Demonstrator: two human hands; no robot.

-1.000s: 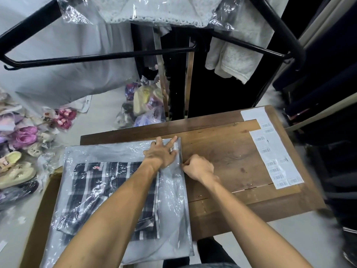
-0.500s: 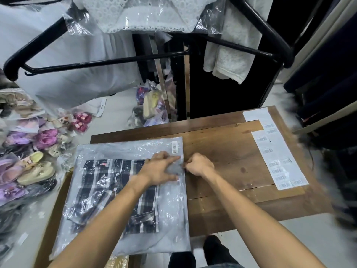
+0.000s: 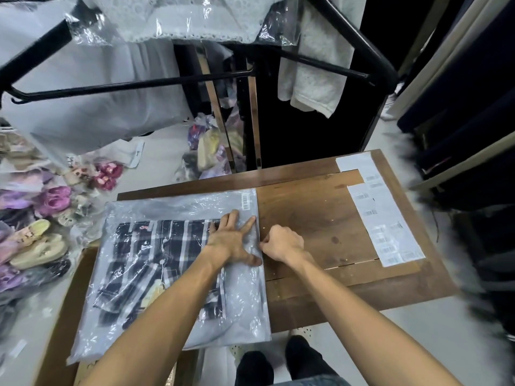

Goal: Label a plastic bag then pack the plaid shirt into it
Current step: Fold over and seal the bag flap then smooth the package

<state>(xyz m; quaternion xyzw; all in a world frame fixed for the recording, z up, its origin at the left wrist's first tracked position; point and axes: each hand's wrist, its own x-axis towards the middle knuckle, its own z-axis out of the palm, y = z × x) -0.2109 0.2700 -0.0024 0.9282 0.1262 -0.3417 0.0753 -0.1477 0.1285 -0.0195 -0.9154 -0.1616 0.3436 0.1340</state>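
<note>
Head view: the right hand [image 3: 282, 243] has its grip curled shut, fingertips pinching the right-hand edge of the plastic bag [image 3: 245, 302], apparently at the flap or a sealing strip, though what exactly sits between the fingers is too small to make out. Just beside it, the left hand [image 3: 234, 240] lies flat with fingers spread, holding nothing, pressing the bag down near that same edge. The plaid shirt [image 3: 156, 263] is already inside the bag, folded, filling its left and middle part, with clear empty film between it and the edge being worked. A small barcode label [image 3: 245, 201] is stuck at the bag's far right corner. The bag lies on the left half of the wooden surface [image 3: 312, 218], its left part overhanging a cardboard box [image 3: 64, 296]. Sheets of spare labels [image 3: 384, 221] rest along the right side of the surface, well apart from the hands.

Labelling and packing look done, so the step in hand is most likely closing the mouth. The next move calls for keeping the left palm firm while the right runs along the edge, so the flap seals flat without wrinkles or trapped air.
</note>
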